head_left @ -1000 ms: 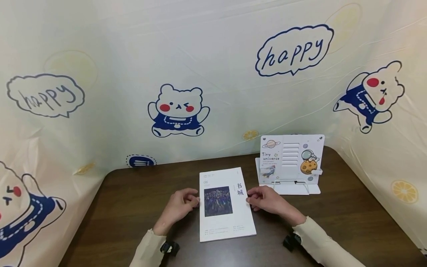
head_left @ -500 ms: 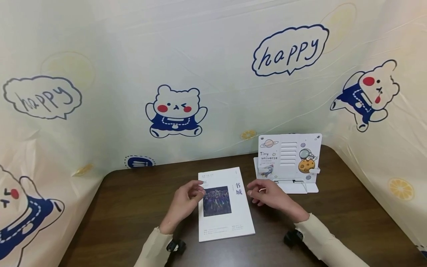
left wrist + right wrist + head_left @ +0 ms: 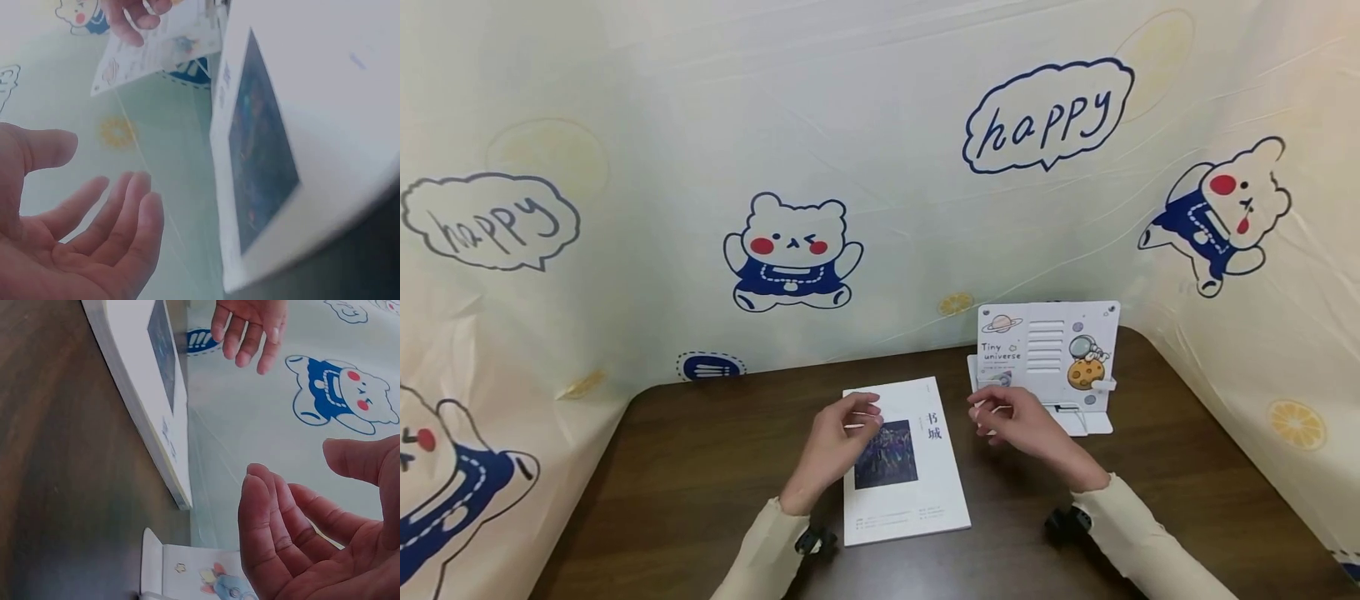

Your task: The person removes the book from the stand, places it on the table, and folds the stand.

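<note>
A white magazine point(image 3: 898, 525) with a dark blue picture on its cover lies flat on the table. Above its left side hovers my left hand point(image 3: 838, 442), fingers loosely bent and holding nothing; the left wrist view shows a gap between that hand point(image 3: 94, 231) and the magazine point(image 3: 325, 125). My right hand point(image 3: 1026, 429) is off the table, right of the magazine and in front of the white book stand point(image 3: 1045, 342). In the right wrist view this hand point(image 3: 312, 537) has thumb and fingers apart with nothing between them. Part of the stand's lower left is hidden behind it.
The brown wooden table point(image 3: 715, 467) has rounded back corners. A pale curtain point(image 3: 910, 233) printed with bears and "happy" bubbles hangs behind and at both sides. The stand rises upright near the back right, showing an astronaut picture.
Both hands have risen from the magazine's side edges. The left hand has moved up and right over the cover; the right has moved up and slightly right, toward the stand. The magazine stays flat.
</note>
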Demonstrator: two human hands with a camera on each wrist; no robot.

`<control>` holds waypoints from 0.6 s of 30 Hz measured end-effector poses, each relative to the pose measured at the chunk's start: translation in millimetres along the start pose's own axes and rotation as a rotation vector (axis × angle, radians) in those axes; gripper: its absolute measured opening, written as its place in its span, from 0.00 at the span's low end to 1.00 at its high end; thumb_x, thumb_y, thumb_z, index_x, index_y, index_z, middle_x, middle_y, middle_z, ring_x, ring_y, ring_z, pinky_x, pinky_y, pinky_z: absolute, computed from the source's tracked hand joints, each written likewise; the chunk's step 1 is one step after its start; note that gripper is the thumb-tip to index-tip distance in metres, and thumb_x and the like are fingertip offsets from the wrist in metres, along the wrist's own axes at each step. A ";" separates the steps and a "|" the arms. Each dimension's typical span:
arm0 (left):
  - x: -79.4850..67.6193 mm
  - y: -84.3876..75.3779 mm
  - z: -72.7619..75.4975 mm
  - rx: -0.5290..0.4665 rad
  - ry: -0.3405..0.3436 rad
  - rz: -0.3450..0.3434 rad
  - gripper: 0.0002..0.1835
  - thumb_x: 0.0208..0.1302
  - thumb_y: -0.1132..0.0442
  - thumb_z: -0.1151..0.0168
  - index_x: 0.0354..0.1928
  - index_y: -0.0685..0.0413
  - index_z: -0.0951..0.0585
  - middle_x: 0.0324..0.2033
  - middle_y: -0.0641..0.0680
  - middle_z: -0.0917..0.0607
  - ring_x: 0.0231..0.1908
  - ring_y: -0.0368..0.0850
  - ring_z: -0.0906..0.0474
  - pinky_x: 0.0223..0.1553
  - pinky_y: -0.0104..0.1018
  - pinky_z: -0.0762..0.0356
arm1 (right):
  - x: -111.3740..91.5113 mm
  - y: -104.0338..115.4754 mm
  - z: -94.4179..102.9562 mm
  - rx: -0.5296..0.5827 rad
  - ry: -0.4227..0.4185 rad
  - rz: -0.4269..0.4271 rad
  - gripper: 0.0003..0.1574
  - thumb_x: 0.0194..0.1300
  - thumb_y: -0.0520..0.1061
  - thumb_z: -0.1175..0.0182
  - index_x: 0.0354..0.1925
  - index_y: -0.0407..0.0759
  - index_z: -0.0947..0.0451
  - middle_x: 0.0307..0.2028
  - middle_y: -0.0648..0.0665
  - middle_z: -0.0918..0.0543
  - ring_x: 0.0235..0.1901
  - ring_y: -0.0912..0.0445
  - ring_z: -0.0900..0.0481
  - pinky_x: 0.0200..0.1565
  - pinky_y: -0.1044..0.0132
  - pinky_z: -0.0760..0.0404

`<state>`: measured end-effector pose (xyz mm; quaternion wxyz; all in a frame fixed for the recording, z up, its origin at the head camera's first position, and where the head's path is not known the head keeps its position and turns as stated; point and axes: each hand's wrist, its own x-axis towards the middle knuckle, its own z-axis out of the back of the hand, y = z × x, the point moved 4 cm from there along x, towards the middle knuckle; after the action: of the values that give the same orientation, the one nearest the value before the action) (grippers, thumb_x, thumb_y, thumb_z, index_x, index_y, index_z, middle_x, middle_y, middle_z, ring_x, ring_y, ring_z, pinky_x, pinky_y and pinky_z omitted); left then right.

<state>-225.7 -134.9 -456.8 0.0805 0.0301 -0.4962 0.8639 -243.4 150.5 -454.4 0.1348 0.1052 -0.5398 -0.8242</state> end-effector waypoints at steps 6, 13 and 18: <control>9.0 -14.6 -11.6 -0.023 0.006 -0.056 0.16 0.71 0.63 0.34 0.59 0.51 0.16 0.46 0.53 0.10 0.46 0.45 0.12 0.48 0.33 0.12 | -1.9 5.3 12.6 -0.005 -0.057 0.036 0.22 0.74 0.43 0.37 0.58 0.28 0.21 0.45 0.28 0.14 0.35 0.46 0.11 0.36 0.51 0.09; 15.4 -27.1 -24.3 -0.078 -0.002 -0.098 0.16 0.69 0.65 0.32 0.57 0.51 0.16 0.46 0.54 0.10 0.46 0.47 0.12 0.47 0.32 0.12 | -4.4 5.5 26.5 0.015 -0.142 0.034 0.21 0.74 0.42 0.38 0.57 0.28 0.22 0.46 0.25 0.16 0.36 0.45 0.11 0.35 0.59 0.10; 21.8 -35.2 -33.6 -0.112 0.005 -0.109 0.16 0.70 0.64 0.34 0.58 0.51 0.16 0.47 0.56 0.10 0.47 0.48 0.12 0.49 0.35 0.11 | -6.1 7.3 37.4 0.024 -0.173 0.041 0.20 0.75 0.42 0.39 0.58 0.28 0.22 0.45 0.24 0.17 0.36 0.49 0.11 0.36 0.60 0.09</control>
<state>-240.3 -86.2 -441.0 0.1302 0.0502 -0.5411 0.8293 -248.8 182.0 -432.7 0.1030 0.0243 -0.5614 -0.8207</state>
